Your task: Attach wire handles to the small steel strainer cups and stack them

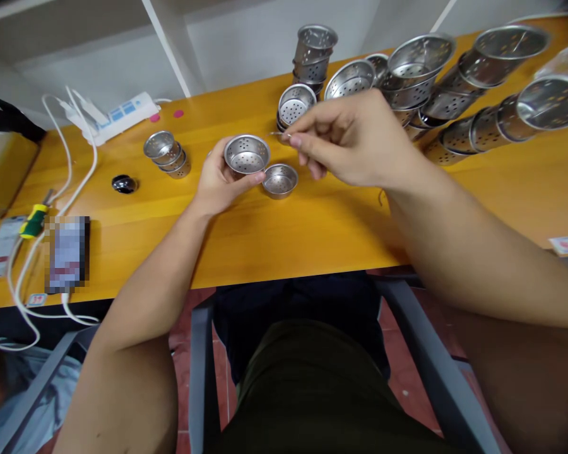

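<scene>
My left hand [216, 186] is closed round a small perforated metal cup [247, 155], its mouth tilted up towards me. Between thumb and forefinger, my right hand [343, 140] pinches a thin metal pin [279, 133], whose exact kind is too small to make out. The pin is to the right of the held cup and apart from it. Just below and right of that cup, a second perforated cup [280, 181] stands on the table, close to my left thumb. Behind my right hand is a stack of similar cups [297, 106], partly hidden by the fingers.
More stacked cups line the back right, several leaning stacks [483, 113] among them. A short stack [168, 154] and a black mouse [124, 184] are at left on the wooden table [265, 239]. Further left are a power strip [123, 116], phones [69, 252], cables and a green-yellow screwdriver [34, 221].
</scene>
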Tool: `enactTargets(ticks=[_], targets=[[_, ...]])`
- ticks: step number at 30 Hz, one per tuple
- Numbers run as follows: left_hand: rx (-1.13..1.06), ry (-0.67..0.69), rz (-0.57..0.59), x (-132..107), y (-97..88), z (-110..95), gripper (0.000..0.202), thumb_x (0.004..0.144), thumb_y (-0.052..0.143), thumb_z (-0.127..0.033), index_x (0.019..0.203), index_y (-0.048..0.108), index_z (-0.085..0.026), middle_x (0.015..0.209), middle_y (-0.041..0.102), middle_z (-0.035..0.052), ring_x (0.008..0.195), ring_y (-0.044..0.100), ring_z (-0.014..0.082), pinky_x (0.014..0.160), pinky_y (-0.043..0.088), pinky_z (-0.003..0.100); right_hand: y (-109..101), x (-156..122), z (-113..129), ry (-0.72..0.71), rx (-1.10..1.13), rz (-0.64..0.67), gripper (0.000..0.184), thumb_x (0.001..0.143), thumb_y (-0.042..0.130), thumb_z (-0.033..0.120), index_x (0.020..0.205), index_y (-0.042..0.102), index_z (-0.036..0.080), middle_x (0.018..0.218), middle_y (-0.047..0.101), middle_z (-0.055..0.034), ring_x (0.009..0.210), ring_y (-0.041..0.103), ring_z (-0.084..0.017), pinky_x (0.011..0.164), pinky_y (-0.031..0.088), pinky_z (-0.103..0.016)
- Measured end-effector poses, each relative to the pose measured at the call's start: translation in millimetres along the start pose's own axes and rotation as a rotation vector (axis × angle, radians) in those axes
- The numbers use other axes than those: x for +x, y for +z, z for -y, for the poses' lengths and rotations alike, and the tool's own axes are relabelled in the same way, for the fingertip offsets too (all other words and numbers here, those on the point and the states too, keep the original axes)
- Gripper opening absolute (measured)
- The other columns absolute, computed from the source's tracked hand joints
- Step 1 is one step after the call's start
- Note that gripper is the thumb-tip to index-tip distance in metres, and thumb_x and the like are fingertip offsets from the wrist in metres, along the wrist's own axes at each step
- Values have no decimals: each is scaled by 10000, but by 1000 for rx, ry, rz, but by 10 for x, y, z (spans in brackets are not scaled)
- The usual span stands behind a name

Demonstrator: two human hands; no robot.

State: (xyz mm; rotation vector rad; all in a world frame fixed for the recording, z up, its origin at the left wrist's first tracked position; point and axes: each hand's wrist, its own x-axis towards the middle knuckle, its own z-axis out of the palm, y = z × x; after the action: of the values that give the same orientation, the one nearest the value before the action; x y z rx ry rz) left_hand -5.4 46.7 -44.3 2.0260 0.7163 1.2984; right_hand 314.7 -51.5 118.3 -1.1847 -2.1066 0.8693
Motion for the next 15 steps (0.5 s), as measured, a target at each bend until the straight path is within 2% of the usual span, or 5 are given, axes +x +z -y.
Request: enactTargets(ticks=[3,5,9,12,15], targets=[[5,-17,-9,9,45,-57,1277,655,1149,-1000,1643,636,-375,1619,764,115,1635,761,491,1376,659,716,133,199,-29,-4,-3,-41,410,1247,712,669,1272,826,276,988,844,-68,914,746,-294,899,668,-477],[18,-25,-15,10,80,-60,1294,636,1154,-1004,1640,639,-370,1615,752,119,1634,754,505,1379,655,728,224,280,-101,-16,-51,-65,406,1273,662,659,1315,826,290,988,850,-65,983,732,-312,938,664,-498],[18,10,-2,7,153,14,1252,671,1124,-1023,1620,654,-356,1576,767,117,1590,782,490,1338,692,711,364,339,-245,2,-109,-99,481,1304,535,694,1452,802,322,1054,869,-70,1010,707,-324,939,643,-502],[23,44,54,8,179,87,1234,706,1125,-1003,1664,614,-417,1635,768,84,1589,775,452,1320,699,696,410,354,-300,47,-82,-124,487,1261,575,699,1436,834,325,1123,872,-93,951,730,-333,857,633,-505],[32,71,84,17,178,121,1205,759,1093,-1008,1691,574,-448,1651,770,70,1545,790,411,1286,713,674,422,354,-299,70,-105,-102,634,1207,582,830,1594,814,384,1037,845,-90,986,748,-384,816,624,-520]])
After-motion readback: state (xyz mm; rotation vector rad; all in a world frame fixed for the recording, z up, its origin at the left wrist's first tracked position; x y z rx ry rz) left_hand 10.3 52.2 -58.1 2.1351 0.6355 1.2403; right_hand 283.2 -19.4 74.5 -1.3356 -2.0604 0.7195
